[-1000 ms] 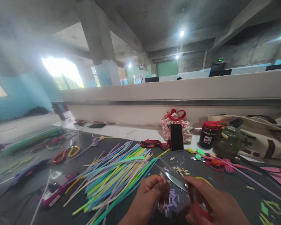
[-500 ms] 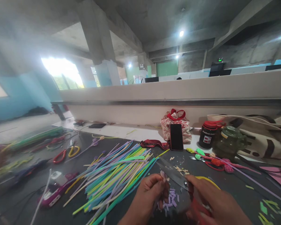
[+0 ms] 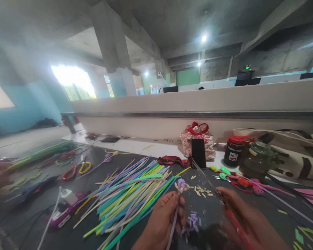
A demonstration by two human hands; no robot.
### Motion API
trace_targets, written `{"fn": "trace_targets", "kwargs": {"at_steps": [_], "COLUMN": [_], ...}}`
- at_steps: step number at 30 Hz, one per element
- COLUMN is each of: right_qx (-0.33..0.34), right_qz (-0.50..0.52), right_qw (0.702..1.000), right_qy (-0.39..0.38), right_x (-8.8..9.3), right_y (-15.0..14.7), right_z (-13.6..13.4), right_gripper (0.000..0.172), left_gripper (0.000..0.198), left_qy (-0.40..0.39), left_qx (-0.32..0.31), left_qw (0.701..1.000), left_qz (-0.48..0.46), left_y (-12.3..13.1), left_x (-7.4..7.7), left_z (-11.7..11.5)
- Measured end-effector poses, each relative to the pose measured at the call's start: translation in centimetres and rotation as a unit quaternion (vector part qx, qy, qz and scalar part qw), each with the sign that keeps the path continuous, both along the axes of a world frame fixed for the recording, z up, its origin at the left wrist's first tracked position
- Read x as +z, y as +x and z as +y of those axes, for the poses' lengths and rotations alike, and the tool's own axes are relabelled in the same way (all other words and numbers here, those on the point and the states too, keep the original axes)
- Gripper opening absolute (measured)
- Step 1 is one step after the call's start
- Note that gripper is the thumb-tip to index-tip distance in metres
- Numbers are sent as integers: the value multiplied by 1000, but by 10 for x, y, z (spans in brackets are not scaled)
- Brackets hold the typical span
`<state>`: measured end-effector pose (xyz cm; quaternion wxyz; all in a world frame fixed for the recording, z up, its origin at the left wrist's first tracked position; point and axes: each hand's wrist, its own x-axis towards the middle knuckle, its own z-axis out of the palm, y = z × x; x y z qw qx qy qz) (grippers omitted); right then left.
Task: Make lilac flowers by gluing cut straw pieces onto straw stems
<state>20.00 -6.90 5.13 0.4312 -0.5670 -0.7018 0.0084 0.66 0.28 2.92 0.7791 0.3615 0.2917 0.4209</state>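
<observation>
My left hand [image 3: 169, 208] is closed around the thin light-purple stem [image 3: 173, 224] of a small flower. The purple flower head [image 3: 182, 184], with cream bits beneath it, stands just above my fingertips. My right hand [image 3: 246, 215] grips a pair of scissors [image 3: 238, 227] by its red handles. Their blades point up and away, right of the flower and apart from it, somewhat blurred. On the dark tabletop below lie cut purple pieces [image 3: 193, 220], and cream pieces [image 3: 202, 191] lie farther back.
Left of my hands spreads a pile of coloured strips [image 3: 130, 198]. Behind stand a phone [image 3: 198, 152], a patterned bag [image 3: 185, 140], a black jar [image 3: 233, 152] and a green jug [image 3: 258, 161]. Other scissors [image 3: 70, 172] and a purple tool [image 3: 65, 211] lie left. A blurred hand [image 3: 0, 180] shows at the left edge.
The scissors have swung away to the right from the flower, and their blades tilt more upward. My left hand has turned the flower upright, so its head and stem now show.
</observation>
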Motion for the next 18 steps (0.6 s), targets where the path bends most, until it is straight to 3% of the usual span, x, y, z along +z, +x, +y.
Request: {"fn": "trace_targets", "kwargs": {"at_steps": [4, 9, 18], "right_qx": [45, 14, 21], "right_qz": [-5, -39, -30], "right_qw": [997, 997, 995], "right_qy": [-65, -60, -88], "right_x": [-4, -6, -4], "right_y": [0, -4, 3], "right_z": [3, 5, 6], "right_gripper": [40, 39, 38], "left_gripper": [35, 36, 30], "left_qy": [-4, -10, -43], "left_qx": [1, 8, 12], "left_qw": [1000, 1000, 999], "left_qz": [-8, -8, -10], "left_y": [0, 2, 0], "left_x": [-3, -5, -4], "left_z": [2, 0, 5]}}
